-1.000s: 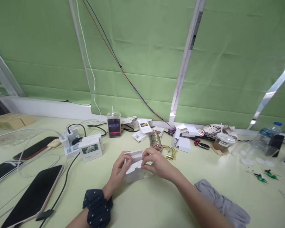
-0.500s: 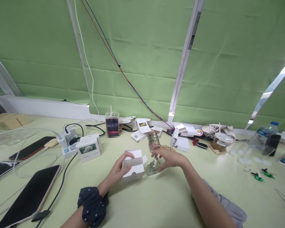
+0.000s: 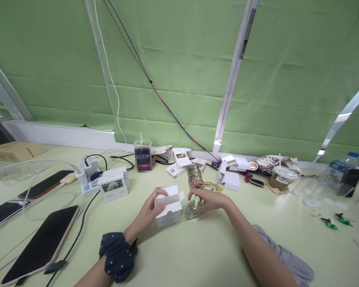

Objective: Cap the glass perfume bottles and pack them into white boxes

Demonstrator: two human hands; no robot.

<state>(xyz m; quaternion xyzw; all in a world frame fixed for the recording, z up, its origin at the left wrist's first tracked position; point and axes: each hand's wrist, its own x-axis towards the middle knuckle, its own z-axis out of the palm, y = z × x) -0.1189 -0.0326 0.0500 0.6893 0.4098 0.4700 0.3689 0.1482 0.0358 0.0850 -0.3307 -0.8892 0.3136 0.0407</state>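
My left hand (image 3: 152, 210) is closed on a small white cardboard box (image 3: 169, 215), thumb at the front edge and fingers at the back. The box stands on the table with its top flaps raised; its inside is mostly hidden. Just to its right, a clear glass perfume bottle (image 3: 192, 213) with a shiny cap (image 3: 196, 201) stands on the table. My right hand (image 3: 210, 200) curls around this bottle from behind and from the right, partly covering it. Behind the bottle lie a patterned cylinder (image 3: 195, 176) and gold-coloured pieces (image 3: 213, 186).
White boxes (image 3: 113, 184) stand at left, near a power adapter (image 3: 86, 177), cables and phones (image 3: 42, 243). Loose boxes (image 3: 231, 181) lie at the back. Drink cups (image 3: 283, 178), a water bottle (image 3: 344, 165) and green-handled tools (image 3: 330, 224) are to the right.
My right hand has lowered slightly, its fingers closing around the perfume bottle. My left hand still holds the box. The whole view has shifted a little.
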